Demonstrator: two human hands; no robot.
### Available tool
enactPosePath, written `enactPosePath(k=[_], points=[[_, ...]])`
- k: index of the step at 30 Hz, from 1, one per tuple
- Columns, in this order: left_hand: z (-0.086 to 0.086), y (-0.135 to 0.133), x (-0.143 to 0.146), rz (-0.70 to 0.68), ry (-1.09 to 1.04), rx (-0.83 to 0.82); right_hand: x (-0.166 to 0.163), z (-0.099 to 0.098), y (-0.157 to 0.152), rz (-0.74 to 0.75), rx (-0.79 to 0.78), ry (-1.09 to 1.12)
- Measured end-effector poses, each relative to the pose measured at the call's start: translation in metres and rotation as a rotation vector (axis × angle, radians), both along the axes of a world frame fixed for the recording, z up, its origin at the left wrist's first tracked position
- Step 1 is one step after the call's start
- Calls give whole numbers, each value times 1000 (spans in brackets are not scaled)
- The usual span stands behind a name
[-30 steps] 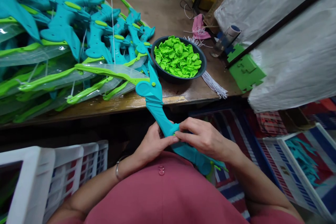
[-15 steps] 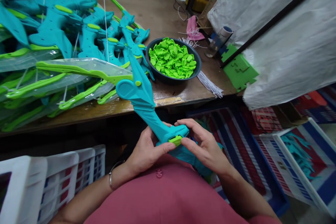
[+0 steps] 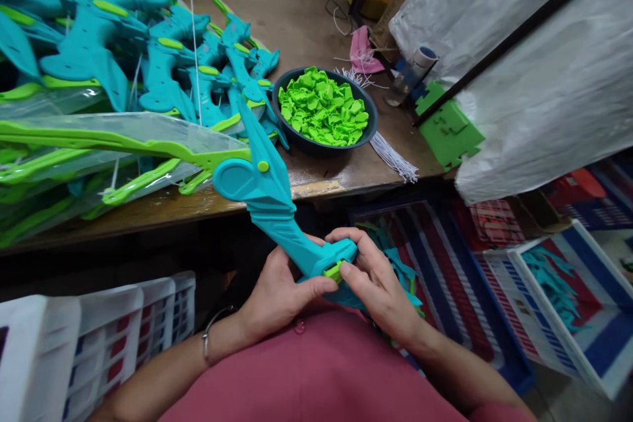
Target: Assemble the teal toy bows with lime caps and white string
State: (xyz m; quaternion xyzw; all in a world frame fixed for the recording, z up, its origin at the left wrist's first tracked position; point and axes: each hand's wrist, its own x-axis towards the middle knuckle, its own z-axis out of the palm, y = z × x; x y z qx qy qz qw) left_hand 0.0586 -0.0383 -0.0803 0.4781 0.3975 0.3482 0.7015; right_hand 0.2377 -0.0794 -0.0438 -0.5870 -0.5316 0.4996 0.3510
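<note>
— Two hands hold one toy bow [image 3: 277,211] over the lap, just in front of the desk [image 3: 306,20]. The left hand [image 3: 279,293] is closed around the blue grip from below. The right hand [image 3: 376,280] is closed too, and its fingers pinch a small green clip [image 3: 334,270] against the grip.

— Is the bow heavy?

— It looks light. It is thin plastic. The blue middle part looks stiff, so that is the good place to hold. The long green arm [image 3: 123,142] sticks out to the left in a clear bag and looks bendy.

— And the clip?

— Tiny and smooth, so it may slip. More clips fill the bowl [image 3: 368,135] on the desk, beside a pile of bows [image 3: 113,53].
</note>
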Motion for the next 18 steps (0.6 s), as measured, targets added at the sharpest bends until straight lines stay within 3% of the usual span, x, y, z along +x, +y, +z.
enactPosePath(k=[12,18], points=[[-4,-5,7,34,26,28,-8,-8,-10,-80,103,-113],[-9,-1,4,66,82,110,8,-12,-2,31,97,-66]])
